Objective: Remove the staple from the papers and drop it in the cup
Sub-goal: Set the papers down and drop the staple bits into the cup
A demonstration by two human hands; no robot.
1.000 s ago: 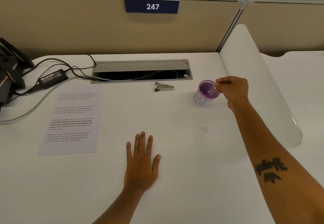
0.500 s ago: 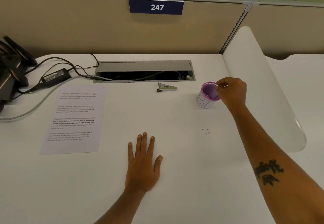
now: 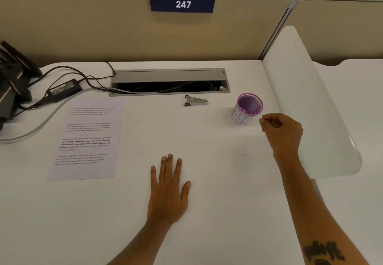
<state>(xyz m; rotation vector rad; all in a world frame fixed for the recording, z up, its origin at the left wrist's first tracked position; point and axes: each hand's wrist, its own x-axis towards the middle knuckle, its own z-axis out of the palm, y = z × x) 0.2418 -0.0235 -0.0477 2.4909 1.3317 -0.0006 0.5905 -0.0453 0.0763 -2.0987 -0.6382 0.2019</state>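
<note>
I see the left hand (image 3: 167,192) lying flat on the white tabletop (image 3: 207,213), its fingers straight and a little spread. The right hand (image 3: 281,132) hangs just beside the purple cup (image 3: 247,109), fingers curled; I cannot tell if they pinch anything. The papers (image 3: 87,138) lie far left. The staple is too small to see.

- An office cubicle: tan partition (image 3: 103,32) with number plate "247" (image 3: 183,4).
- White desk (image 3: 207,213) with cable tray (image 3: 170,81).
- Power adapter (image 3: 64,88), printed paper (image 3: 89,138), staple remover (image 3: 195,100).
</note>
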